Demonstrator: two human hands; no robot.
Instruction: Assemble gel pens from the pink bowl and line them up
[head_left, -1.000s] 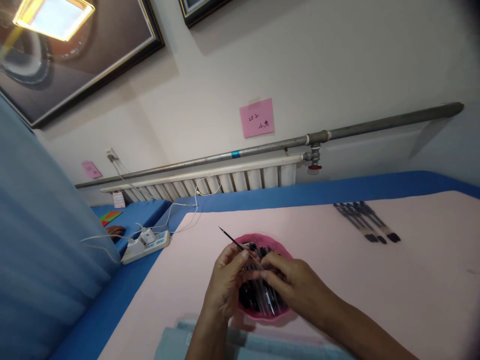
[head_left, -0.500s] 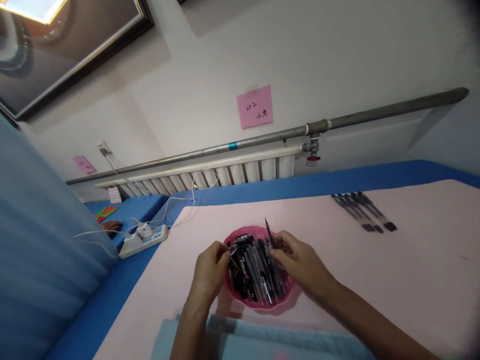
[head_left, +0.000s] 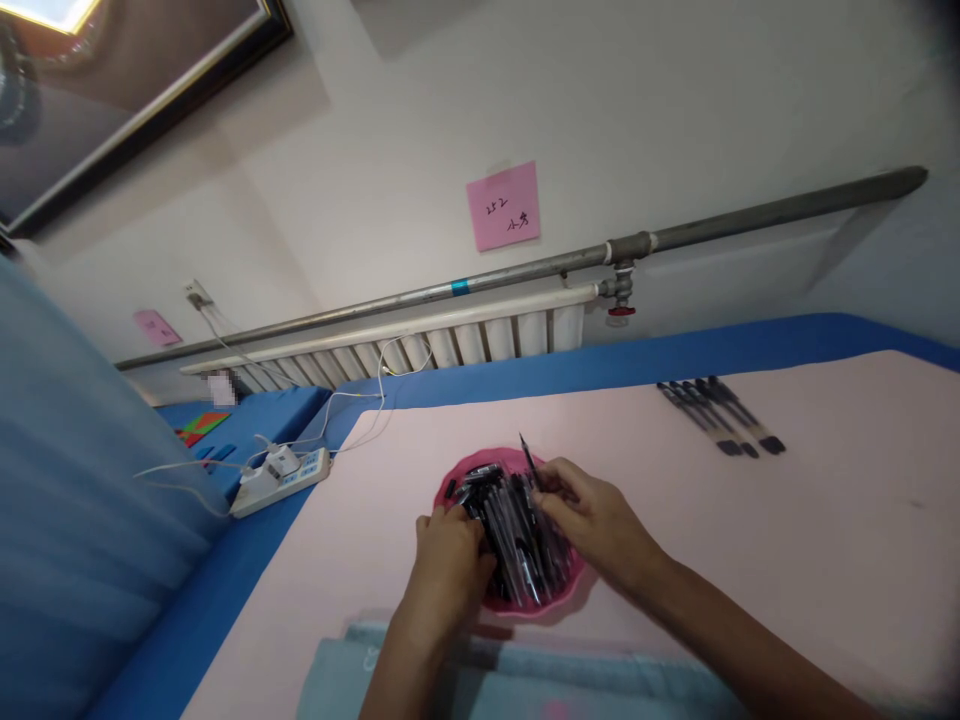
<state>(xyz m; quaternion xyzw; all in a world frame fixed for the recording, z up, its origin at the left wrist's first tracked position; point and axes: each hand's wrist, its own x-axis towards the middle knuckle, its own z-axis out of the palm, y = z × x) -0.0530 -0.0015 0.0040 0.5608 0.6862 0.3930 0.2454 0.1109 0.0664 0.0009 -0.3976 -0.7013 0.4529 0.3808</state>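
Observation:
A pink scalloped bowl [head_left: 551,607] stands on the pale pink table cover, filled with clear pen barrels [head_left: 517,545] and black pen parts. My right hand [head_left: 589,505] pinches a slim dark pen [head_left: 528,458] above the bowl's right side, its pointed tip upward and its lower end hidden by my fingers. Over the left side of the bowl, my left hand [head_left: 450,560] dips its curled fingers among the black parts; whatever they grip is hidden. Farther right, several pens with dark caps [head_left: 716,415] lie side by side on the cover.
A white power strip [head_left: 281,483] with plugs and cables lies on the blue surface at left, beside a blue curtain [head_left: 97,520]. Folded light-blue cloth [head_left: 600,685] is at the near edge. A radiator [head_left: 480,340] and pipe [head_left: 525,270] run along the wall behind.
My left hand has moved from the bowl's left rim rightward and down into the pile. My right hand still holds the pen upright. A person's hand at far left has gone from view.

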